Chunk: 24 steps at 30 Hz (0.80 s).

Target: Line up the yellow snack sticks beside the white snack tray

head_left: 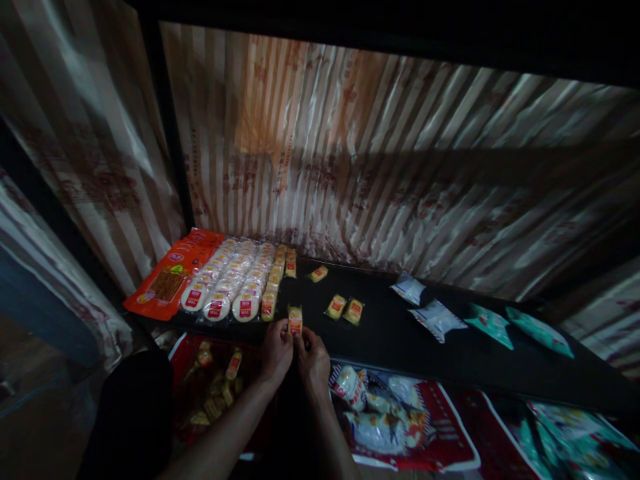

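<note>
While left hand (pixel 278 350) and right hand (pixel 315 363) pinch yellow packet (pixel 295 320), fingers (pixel 283 327) set narrow; similar packets (pixel 270 297) on black shelf (pixel 370 341)

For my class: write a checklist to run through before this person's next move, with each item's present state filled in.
1. Both hands on the held yellow packet: ok, left hand and right hand both touch it.
2. Held packet resting on the shelf: cannot tell, fingers hide its lower end.
3. Round white packs in rows: ok, beside the orange bag.
4. Loose yellow packets lined up with the yellow row: not ok, three lie apart.
5. More packets within view below: ok.
</note>
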Tool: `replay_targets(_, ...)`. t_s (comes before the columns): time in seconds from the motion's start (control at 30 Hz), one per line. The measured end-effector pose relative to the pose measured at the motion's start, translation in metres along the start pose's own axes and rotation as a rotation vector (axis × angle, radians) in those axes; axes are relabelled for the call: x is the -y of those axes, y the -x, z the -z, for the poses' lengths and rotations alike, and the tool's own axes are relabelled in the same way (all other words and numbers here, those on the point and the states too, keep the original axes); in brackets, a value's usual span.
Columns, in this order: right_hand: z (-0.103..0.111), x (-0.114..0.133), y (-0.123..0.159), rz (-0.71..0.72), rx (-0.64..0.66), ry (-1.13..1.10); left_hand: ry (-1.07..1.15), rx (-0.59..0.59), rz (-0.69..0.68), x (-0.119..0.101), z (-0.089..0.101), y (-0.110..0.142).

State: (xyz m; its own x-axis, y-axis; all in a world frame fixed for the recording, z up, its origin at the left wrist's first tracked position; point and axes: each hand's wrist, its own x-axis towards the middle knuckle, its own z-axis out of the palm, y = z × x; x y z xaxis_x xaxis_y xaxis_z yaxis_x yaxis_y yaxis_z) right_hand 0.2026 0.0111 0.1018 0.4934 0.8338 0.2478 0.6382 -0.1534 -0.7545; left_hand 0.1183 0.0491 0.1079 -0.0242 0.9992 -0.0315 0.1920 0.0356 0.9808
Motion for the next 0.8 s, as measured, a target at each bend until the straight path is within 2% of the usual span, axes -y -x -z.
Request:
replay_targets(0.33, 0.0, 0.003, -0.023, -0.132, 0.111, 0.085, -0.084, 0.086, 0.024, -0.011, -0.006, -0.01)
replay_targets(0.47, -0.002, 0.003, -0.032, -0.151, 0.115, 0.107, -0.135, 0.114, 0.052, -0.016, -0.009, -0.017)
replay_targets(0.8, -0.009, -0.001, -0.051, -0.154, 0.156, 0.177, -0.112, 0.1, 0.049, -0.007, -0.025, -0.033)
